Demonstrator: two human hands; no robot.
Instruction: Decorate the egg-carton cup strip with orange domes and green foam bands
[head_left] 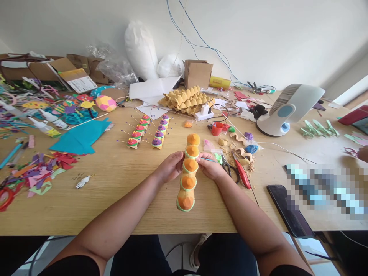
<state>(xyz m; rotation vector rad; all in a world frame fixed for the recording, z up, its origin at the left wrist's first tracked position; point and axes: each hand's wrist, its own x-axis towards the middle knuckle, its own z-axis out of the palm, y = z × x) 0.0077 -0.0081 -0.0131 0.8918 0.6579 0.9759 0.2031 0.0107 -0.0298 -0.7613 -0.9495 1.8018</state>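
A strip of egg-carton cups, topped with orange caps edged in light green, is held up lengthwise over the table edge. My left hand grips its left side, fingers closed. Opposite it, my right hand is closed on the right side of the strip. A thin blue stick also lies in the right hand's fingers. Farther back stand two finished-looking strips, one with red and green cups and one with purple cups, both with pins sticking out sideways.
Black scissors and a red-handled cutter lie by my right hand. Beyond are a red cup, stacked egg cartons and a fan. A phone rests front right; paper scraps spread left. Another person's hand shows far right.
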